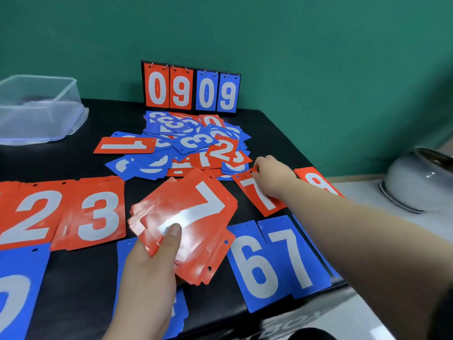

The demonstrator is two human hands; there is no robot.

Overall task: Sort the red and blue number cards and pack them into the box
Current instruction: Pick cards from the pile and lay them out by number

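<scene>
My left hand [149, 268] grips a fanned stack of red cards [193, 229] with a white 7 on top, thumb pressed on its face, above the black table [81, 285]. My right hand [272, 175] reaches forward and pinches the top edge of a single red 7 card [257, 195] lying at the right. A mixed heap of red and blue cards [186, 146] lies behind. Sorted red piles showing 2 [31, 214] and 3 [98, 214] lie at the left. Blue 6 [252, 266] and blue 7 [291, 256] piles lie near the front. The clear plastic box [41, 109] stands at the far left.
A flip scoreboard [191, 89] reading 09 09 stands at the table's back edge against the green wall. A red 9 card [318, 182] lies at the right edge. A grey pot [421, 180] sits on a white surface to the right. More blue cards [17, 290] lie front left.
</scene>
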